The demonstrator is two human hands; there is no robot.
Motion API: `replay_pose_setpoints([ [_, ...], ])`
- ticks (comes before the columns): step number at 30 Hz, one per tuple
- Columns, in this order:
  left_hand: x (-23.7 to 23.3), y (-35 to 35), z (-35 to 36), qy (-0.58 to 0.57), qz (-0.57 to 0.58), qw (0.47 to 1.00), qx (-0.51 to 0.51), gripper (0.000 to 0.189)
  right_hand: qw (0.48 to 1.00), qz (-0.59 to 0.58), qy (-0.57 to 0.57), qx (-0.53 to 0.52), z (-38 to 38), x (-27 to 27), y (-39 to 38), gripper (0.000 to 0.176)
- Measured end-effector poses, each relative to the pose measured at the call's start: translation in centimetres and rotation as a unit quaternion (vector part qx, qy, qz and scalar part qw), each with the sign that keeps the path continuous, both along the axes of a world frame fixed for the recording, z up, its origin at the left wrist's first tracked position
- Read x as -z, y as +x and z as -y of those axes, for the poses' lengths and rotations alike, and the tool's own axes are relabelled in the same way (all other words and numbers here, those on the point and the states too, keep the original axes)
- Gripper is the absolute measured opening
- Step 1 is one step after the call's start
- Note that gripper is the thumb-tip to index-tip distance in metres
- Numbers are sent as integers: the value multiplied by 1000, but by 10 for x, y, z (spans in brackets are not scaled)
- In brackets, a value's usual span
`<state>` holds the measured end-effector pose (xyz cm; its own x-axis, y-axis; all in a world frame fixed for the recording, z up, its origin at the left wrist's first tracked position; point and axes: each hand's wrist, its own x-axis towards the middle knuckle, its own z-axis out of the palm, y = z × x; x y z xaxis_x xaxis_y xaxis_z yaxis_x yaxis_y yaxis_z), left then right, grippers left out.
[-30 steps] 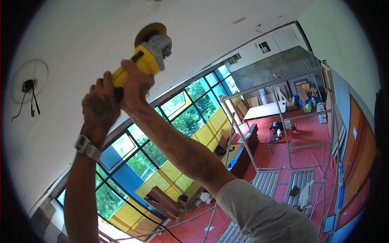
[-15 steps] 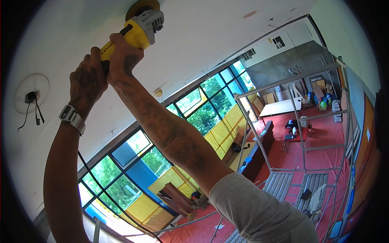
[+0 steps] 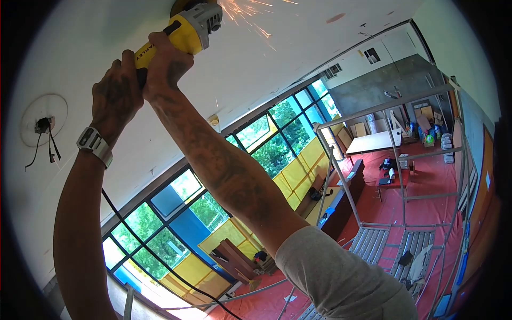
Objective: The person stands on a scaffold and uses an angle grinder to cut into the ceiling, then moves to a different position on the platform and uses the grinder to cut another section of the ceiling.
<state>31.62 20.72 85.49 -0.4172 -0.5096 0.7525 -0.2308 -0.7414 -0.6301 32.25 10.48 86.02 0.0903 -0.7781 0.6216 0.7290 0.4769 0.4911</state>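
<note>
Overhead at the upper left, a yellow and grey angle grinder (image 3: 184,36) is held up against the white ceiling (image 3: 277,58). My right hand (image 3: 166,64) is wrapped round its yellow body. Behind it, my left hand (image 3: 116,93) grips the rear end of the grinder, with a silver watch on the wrist. The disc (image 3: 184,5) is at the ceiling, partly cut off by the top edge of the view. Orange sparks (image 3: 256,24) fly to the right from it. A black cable (image 3: 144,242) hangs below my hands.
Metal scaffolding (image 3: 402,154) with slatted platforms (image 3: 370,242) stands at the right. Wires hang from a ceiling hole (image 3: 42,126) at the left. Windows (image 3: 266,133) run along the far side. Below are a white table (image 3: 373,142) and a red-covered floor (image 3: 432,184).
Sparks have appeared at the disc. The grinder and both hands have shifted slightly up in the view, and the cable has swung right at its lower end.
</note>
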Motion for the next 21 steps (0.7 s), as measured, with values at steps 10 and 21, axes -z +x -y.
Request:
replay_pose_setpoints([
  [10, -4, -2, -1, -19, -12, 1000, -11, 23, 1000, 20, -1, 2, -2, -2, -3, 35],
  [21, -4, -4, -10, -6, 10, 1000, -5, 26, 999, 20, -30, -33, -9, 1, -7, 33],
])
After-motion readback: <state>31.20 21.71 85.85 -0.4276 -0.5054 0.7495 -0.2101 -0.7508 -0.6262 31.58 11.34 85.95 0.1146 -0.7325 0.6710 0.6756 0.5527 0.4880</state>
